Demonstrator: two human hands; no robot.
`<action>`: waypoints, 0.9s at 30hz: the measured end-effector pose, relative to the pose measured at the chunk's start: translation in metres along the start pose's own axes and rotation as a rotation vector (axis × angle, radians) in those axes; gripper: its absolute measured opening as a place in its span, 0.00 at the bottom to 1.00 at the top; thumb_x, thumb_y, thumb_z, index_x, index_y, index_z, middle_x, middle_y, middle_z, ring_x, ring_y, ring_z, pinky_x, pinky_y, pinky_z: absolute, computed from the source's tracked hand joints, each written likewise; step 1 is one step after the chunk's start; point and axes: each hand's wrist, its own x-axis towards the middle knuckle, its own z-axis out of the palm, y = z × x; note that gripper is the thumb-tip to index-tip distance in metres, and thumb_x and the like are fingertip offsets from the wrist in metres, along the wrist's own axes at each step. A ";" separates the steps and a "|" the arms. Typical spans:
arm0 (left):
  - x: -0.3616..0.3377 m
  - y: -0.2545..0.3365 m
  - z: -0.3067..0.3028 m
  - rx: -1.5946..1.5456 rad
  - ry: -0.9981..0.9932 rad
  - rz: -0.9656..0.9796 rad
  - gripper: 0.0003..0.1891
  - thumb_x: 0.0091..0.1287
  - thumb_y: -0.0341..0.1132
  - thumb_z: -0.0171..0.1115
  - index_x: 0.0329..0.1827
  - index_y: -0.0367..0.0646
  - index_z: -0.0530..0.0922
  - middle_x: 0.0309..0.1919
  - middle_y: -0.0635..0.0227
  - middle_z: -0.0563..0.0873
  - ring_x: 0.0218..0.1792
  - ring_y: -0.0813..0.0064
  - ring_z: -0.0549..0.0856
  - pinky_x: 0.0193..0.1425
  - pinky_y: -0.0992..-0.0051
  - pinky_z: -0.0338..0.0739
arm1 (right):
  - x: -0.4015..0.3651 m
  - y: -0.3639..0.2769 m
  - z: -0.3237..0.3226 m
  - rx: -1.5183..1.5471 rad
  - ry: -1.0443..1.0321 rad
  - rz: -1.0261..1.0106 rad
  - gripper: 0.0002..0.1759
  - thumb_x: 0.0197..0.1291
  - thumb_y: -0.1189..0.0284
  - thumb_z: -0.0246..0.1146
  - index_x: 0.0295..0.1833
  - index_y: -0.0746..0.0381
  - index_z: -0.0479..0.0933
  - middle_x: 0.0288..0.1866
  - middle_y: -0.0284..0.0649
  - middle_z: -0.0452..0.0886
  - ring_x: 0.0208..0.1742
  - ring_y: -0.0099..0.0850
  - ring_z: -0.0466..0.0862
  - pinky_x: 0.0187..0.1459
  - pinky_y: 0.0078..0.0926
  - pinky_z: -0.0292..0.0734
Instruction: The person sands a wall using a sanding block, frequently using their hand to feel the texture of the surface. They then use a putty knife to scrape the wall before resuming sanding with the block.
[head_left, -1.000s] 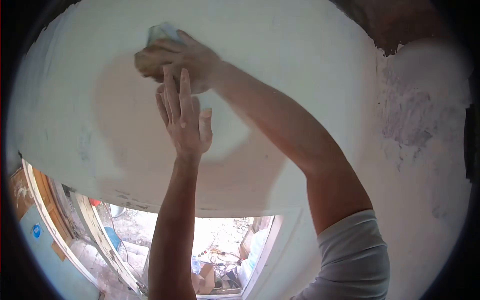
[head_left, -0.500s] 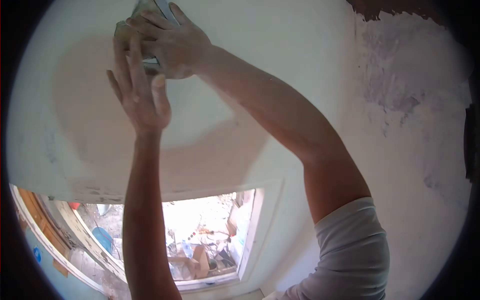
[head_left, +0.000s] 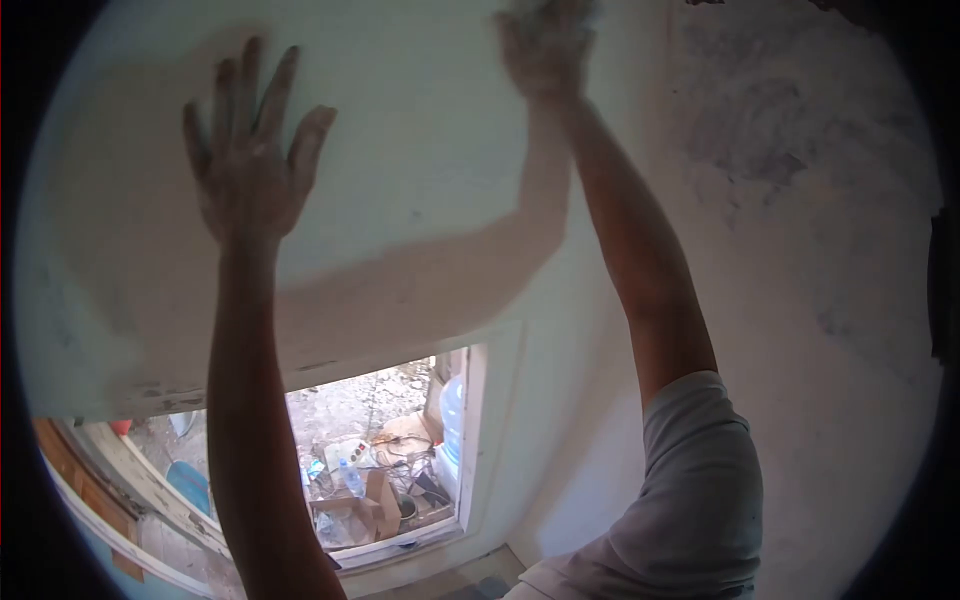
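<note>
My left hand [head_left: 245, 170] is open, fingers spread, with its palm toward the pale plastered wall [head_left: 420, 130]. Higher and to the right, my right hand [head_left: 548, 55] is blurred by motion at the top edge of the view. A flat tool [head_left: 566, 10] shows only as a greyish smear at its fingers; half a second ago its straight, pale edges stuck out from under that hand. Shadows of both arms fall across the wall around the hands.
Below the wall is a window opening [head_left: 475, 440] with a white frame. Beyond it lie cardboard [head_left: 380, 505], a plastic bottle [head_left: 351, 478] and rubble. A wooden frame [head_left: 90, 490] stands lower left. At right, the adjoining wall [head_left: 770, 150] has rough grey patches.
My right hand has swept right along the wall, away from my left hand. The left hand, overlapping it before, now stands apart with fingers spread. The view has shifted slightly.
</note>
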 end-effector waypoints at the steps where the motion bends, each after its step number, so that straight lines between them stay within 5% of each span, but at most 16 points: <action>1: -0.001 0.000 0.001 -0.024 0.004 -0.003 0.32 0.80 0.63 0.54 0.84 0.66 0.71 0.87 0.73 0.67 0.83 0.59 0.70 0.83 0.39 0.61 | -0.017 -0.033 -0.011 0.064 -0.042 -0.154 0.39 0.69 0.39 0.65 0.81 0.41 0.72 0.88 0.48 0.63 0.89 0.58 0.55 0.77 0.83 0.50; 4: -0.002 -0.005 0.002 0.031 -0.024 0.017 0.32 0.81 0.63 0.53 0.85 0.67 0.70 0.87 0.74 0.66 0.84 0.59 0.68 0.83 0.40 0.61 | -0.062 -0.100 -0.078 0.210 -0.524 -0.524 0.44 0.68 0.37 0.65 0.85 0.41 0.67 0.91 0.50 0.55 0.92 0.57 0.49 0.82 0.80 0.43; 7: -0.003 -0.003 0.000 0.054 -0.059 0.027 0.32 0.82 0.63 0.51 0.85 0.67 0.68 0.88 0.74 0.65 0.84 0.60 0.67 0.84 0.39 0.61 | -0.069 -0.050 -0.078 0.309 -0.497 -0.706 0.45 0.71 0.40 0.64 0.86 0.50 0.66 0.92 0.45 0.54 0.92 0.52 0.50 0.86 0.72 0.42; 8: -0.003 -0.002 0.000 0.051 -0.059 0.019 0.32 0.82 0.63 0.51 0.85 0.67 0.69 0.88 0.74 0.65 0.85 0.60 0.67 0.84 0.39 0.61 | -0.061 -0.025 -0.076 0.193 -0.416 -0.602 0.42 0.72 0.43 0.66 0.85 0.48 0.68 0.90 0.47 0.57 0.90 0.54 0.53 0.86 0.65 0.46; 12: -0.003 -0.004 0.001 0.095 -0.082 0.014 0.31 0.84 0.62 0.48 0.87 0.70 0.65 0.89 0.78 0.62 0.86 0.62 0.65 0.87 0.42 0.58 | -0.050 0.090 -0.063 0.196 -0.039 0.150 0.38 0.75 0.45 0.61 0.82 0.52 0.69 0.83 0.50 0.65 0.84 0.57 0.62 0.78 0.71 0.55; 16: -0.002 -0.005 0.001 0.040 -0.040 0.009 0.31 0.82 0.62 0.53 0.85 0.68 0.69 0.87 0.75 0.65 0.84 0.62 0.68 0.83 0.40 0.62 | -0.078 0.069 -0.036 -0.016 -0.019 0.582 0.46 0.74 0.40 0.58 0.85 0.60 0.63 0.84 0.51 0.64 0.86 0.53 0.60 0.79 0.73 0.53; 18: -0.003 -0.006 0.003 0.058 -0.028 0.033 0.31 0.82 0.62 0.53 0.85 0.68 0.69 0.87 0.75 0.65 0.84 0.62 0.68 0.83 0.41 0.62 | -0.092 0.015 -0.056 0.011 -0.145 0.162 0.48 0.73 0.39 0.59 0.85 0.61 0.63 0.89 0.52 0.58 0.89 0.57 0.54 0.79 0.78 0.49; 20: -0.004 -0.009 0.005 0.047 -0.037 0.031 0.31 0.82 0.61 0.53 0.85 0.68 0.69 0.87 0.76 0.65 0.84 0.62 0.68 0.83 0.40 0.62 | -0.137 -0.043 -0.073 0.087 -0.390 -0.189 0.47 0.70 0.36 0.61 0.87 0.48 0.65 0.92 0.52 0.51 0.92 0.61 0.46 0.78 0.88 0.40; 21: -0.004 -0.010 0.005 0.056 -0.045 0.035 0.31 0.82 0.61 0.53 0.85 0.68 0.69 0.88 0.76 0.65 0.85 0.62 0.67 0.83 0.40 0.62 | -0.147 -0.072 -0.102 0.137 -0.590 -0.351 0.44 0.68 0.34 0.62 0.86 0.38 0.66 0.93 0.49 0.52 0.92 0.59 0.45 0.82 0.83 0.36; 23: -0.004 -0.008 0.005 0.054 -0.043 0.033 0.31 0.82 0.61 0.54 0.85 0.68 0.68 0.88 0.76 0.65 0.85 0.62 0.67 0.83 0.40 0.62 | -0.175 -0.078 -0.112 0.294 -0.569 -0.678 0.44 0.68 0.33 0.63 0.85 0.36 0.66 0.93 0.45 0.51 0.92 0.59 0.45 0.84 0.77 0.35; 24: -0.004 -0.010 0.005 0.059 -0.042 0.041 0.32 0.81 0.61 0.54 0.86 0.68 0.68 0.88 0.76 0.65 0.85 0.61 0.67 0.83 0.39 0.62 | -0.173 -0.066 -0.108 0.326 -0.517 -0.721 0.46 0.66 0.33 0.64 0.86 0.36 0.66 0.93 0.42 0.52 0.92 0.59 0.45 0.86 0.73 0.35; 26: -0.003 -0.009 0.003 0.051 -0.042 0.038 0.32 0.81 0.62 0.55 0.86 0.68 0.68 0.88 0.76 0.65 0.85 0.61 0.67 0.83 0.39 0.61 | -0.158 -0.021 -0.100 0.237 -0.618 -0.455 0.46 0.66 0.35 0.65 0.86 0.38 0.66 0.93 0.45 0.53 0.92 0.60 0.47 0.86 0.70 0.39; 27: -0.003 -0.008 0.002 0.030 -0.046 0.032 0.33 0.81 0.62 0.55 0.86 0.67 0.68 0.88 0.76 0.65 0.85 0.61 0.66 0.83 0.39 0.61 | -0.151 0.005 -0.100 0.159 -0.499 -0.261 0.44 0.68 0.39 0.65 0.86 0.41 0.66 0.92 0.49 0.53 0.91 0.61 0.49 0.84 0.70 0.43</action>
